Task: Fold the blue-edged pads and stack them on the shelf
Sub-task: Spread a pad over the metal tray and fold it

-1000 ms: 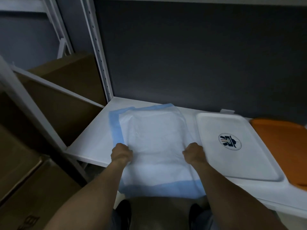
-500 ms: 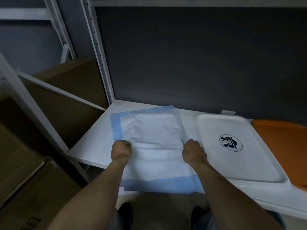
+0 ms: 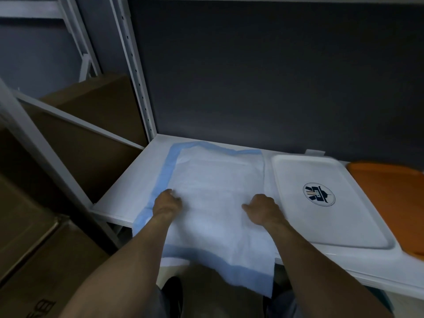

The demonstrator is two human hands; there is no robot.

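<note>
A white blue-edged pad [image 3: 215, 180] lies spread on the white shelf [image 3: 128, 193], blue border along its left and far sides. Its near end, with a blue strip, hangs over the shelf's front edge. My left hand [image 3: 167, 201] sits on the pad's left part near the blue border, fingers curled into the fabric. My right hand [image 3: 261, 208] sits on the pad's right part, fingers curled and thumb pointing left. Both hands hold the pad's top surface, knuckles up.
A white tray with a round logo [image 3: 286, 171] lies on the shelf just right of the pad. An orange tray [image 3: 390, 189] is beyond it. A metal upright [image 3: 135, 72] and cardboard boxes [image 3: 75, 143] stand to the left. A dark back panel closes the shelf.
The folded-over top layer seen earlier is gone and the pad now lies flat and larger. Its near end hangs lower over the shelf edge. Both hands moved slightly inward on the pad.
</note>
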